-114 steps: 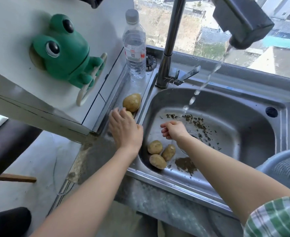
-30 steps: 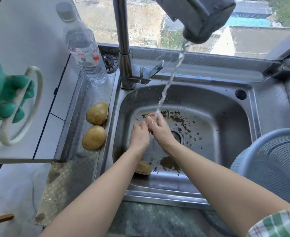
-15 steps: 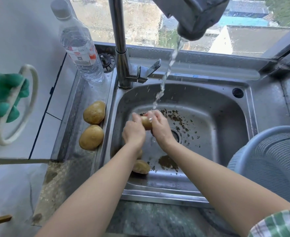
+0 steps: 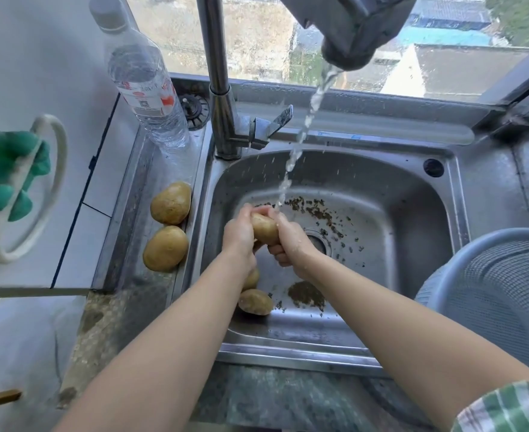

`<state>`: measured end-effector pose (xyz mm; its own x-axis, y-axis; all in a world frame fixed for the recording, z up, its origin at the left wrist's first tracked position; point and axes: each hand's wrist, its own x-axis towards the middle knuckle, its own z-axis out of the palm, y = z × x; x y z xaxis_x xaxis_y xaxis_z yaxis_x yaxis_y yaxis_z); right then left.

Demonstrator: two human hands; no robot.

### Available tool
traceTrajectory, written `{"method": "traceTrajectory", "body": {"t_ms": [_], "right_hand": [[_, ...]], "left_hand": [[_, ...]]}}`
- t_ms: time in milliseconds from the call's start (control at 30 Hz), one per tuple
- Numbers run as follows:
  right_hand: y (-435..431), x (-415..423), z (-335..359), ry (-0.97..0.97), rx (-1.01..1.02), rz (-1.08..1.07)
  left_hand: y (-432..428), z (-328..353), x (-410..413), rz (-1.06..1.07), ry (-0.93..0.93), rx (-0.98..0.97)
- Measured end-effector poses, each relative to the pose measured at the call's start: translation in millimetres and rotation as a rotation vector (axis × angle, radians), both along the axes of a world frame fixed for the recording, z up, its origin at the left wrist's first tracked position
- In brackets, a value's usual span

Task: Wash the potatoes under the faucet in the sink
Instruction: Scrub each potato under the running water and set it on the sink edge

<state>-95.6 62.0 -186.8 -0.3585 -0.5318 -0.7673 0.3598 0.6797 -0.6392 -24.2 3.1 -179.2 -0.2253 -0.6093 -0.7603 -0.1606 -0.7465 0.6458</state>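
Observation:
Over the steel sink (image 4: 412,194), my left hand (image 4: 239,236) and my right hand (image 4: 291,243) together grip one yellow-brown potato (image 4: 264,229). A water stream (image 4: 300,138) falls from the faucet head (image 4: 350,32) and lands at its top end. Two more potatoes lie in the basin by the front wall: one (image 4: 255,302) in full view, the other (image 4: 252,279) mostly hidden under my left forearm. On the ledge left of the basin sit two bigger potatoes, one (image 4: 171,203) behind the other (image 4: 165,248).
Dark debris is scattered round the drain (image 4: 319,241). A clear water bottle (image 4: 143,85) stands at the back left beside the faucet column (image 4: 219,88). A grey mesh basket (image 4: 493,294) overlaps the sink's right rim. A green frog holder (image 4: 4,173) hangs on the white panel at left.
Both hands have turned the potato, so more of it shows between them under the stream. Earlier, my left hand was on the ledge potatoes and three potatoes lay in the basin.

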Motion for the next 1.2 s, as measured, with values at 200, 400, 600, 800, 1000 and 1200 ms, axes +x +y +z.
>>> {"method": "traceTrajectory", "body": {"t_ms": [200, 400, 600, 800, 1000, 1200], "right_hand": [[-7, 1, 11, -0.172, 0.071, -0.082], [-8, 17, 11, 0.045, -0.291, 0.074], [-10, 8, 5, 0.219, -0.243, -0.06], [-4, -2, 8, 0.126, -0.26, -0.021], [-4, 3, -4, 0.166, -0.403, -0.03], [-10, -3, -4, 0.027, -0.307, -0.191]], "left_hand": [[16, -6, -1, -0.024, 0.105, -0.151], [-5, 8, -7, 0.225, -0.086, 0.034], [1, 4, -4, -0.027, -0.085, -0.119], [8, 0, 4, -0.27, -0.328, -0.468], [4, 5, 1, -0.28, -0.248, -0.46], [12, 4, 3, -0.292, -0.125, -0.437]]}}
